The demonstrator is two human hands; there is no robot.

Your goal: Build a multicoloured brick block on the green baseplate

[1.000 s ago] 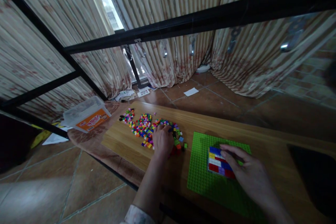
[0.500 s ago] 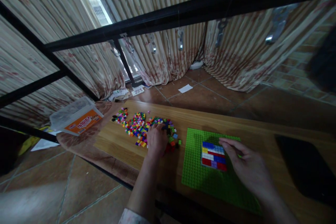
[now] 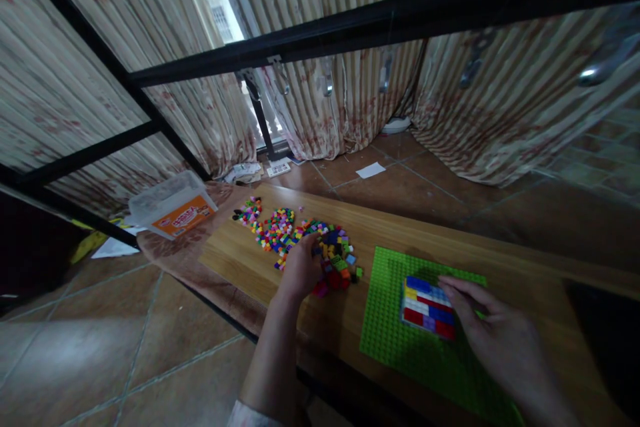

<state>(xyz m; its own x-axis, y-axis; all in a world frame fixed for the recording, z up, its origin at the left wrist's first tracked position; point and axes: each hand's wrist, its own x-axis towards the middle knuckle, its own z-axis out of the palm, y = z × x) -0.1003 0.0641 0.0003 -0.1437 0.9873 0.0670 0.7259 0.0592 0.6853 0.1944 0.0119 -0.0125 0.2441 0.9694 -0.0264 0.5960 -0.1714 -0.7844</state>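
Note:
My left hand point(image 3: 301, 268) reaches down into a loose pile of small coloured toy bricks point(image 3: 280, 227). Its thumb and curled fingers look slightly apart among the bricks; the fingertips are partly hidden. On the green baseplate point(image 3: 383, 300) lies a block of joined bricks point(image 3: 429, 305) in blue, yellow, white, red and purple rows. At the far right corner of this block is my right hand point(image 3: 493, 323), thumb and forefinger pinched together. Anything between those fingertips is too small to make out.
A clear plastic tub point(image 3: 173, 203) with an orange label stands left of the wooden board point(image 3: 240, 267). A dark flat object point(image 3: 605, 340) lies at the right. Black metal bars point(image 3: 320, 47) cross in front of the curtains point(image 3: 340, 107). Paper point(image 3: 371, 170) lies on the floor.
The view has shifted, so the scene sits further right and the bars lie differently. My left hand has moved slightly within the pile, uncovering more bricks. My right hand stays at the block's corner.

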